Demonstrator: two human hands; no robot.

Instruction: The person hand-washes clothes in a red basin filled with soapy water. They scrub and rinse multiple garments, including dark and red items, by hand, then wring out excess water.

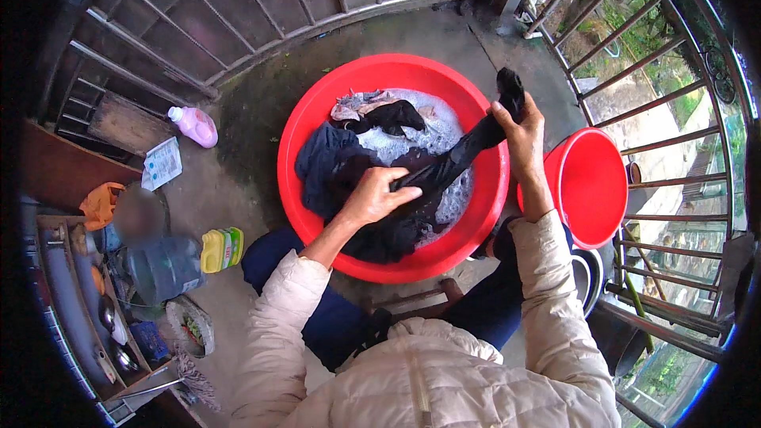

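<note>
A large red plastic basin [389, 276] stands on the floor before me, with wet clothes and suds in it. My right hand [520, 131] grips one end of a dark wet cloth [455, 157], raised over the basin's right rim. The cloth runs slantwise down to my left hand [380, 193], which pinches its lower part above the basin's middle. Dark blue clothing [324, 160] lies at the basin's left side. A black piece [397, 117] and a pale patterned piece [351, 108] rest at the far side, beside white foam [440, 107].
A red bucket [594, 190] stands right of the basin, near metal railings [672, 181]. On the left are a pink bottle [199, 126], a yellow jug [221, 251], a large clear water bottle [163, 270], a mop head [196, 380] and a wooden rack [83, 303].
</note>
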